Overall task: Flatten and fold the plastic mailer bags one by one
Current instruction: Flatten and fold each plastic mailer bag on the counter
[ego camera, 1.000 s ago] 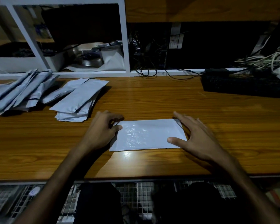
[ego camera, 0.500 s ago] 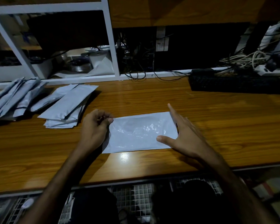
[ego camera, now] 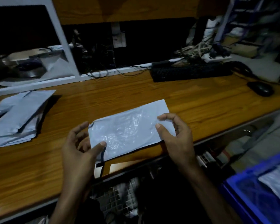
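**Desk:** Mailer bag [ego camera: 128, 131], pale grey plastic, is held at both short ends above the near edge of a wooden desk [ego camera: 200, 104]. Where do the hands sit?

**Caption:** The left hand [ego camera: 81, 146] grips the bag's near-left corner, thumb pressed on top and fingers beneath. The right hand [ego camera: 173, 131] pinches the right end, thumb on the upper face, fingers curled over the edge. Holding opposite ends likely keeps the film taut so it can be flattened or creased.

**Desk:** How does the bag look?

**Caption:** It is one rectangular sheet, glossy and crinkled in the middle, catching the dim light. A dark strip runs along its near edge, and a dark tail hangs from the near-left corner. Whether it has been folded yet cannot be told.

**Desk:** And beyond it?

**Caption:** A blue crate [ego camera: 257, 188] sits low to the right, holding something pale. To the left, a pile of grey mailers [ego camera: 21, 115] lies on the desk, well apart from the held bag, presumably set aside so each is handled singly. Farther back are a black keyboard [ego camera: 191, 71] and a mouse [ego camera: 260, 88], then a tangle of cables [ego camera: 199, 49] against the rear wall.
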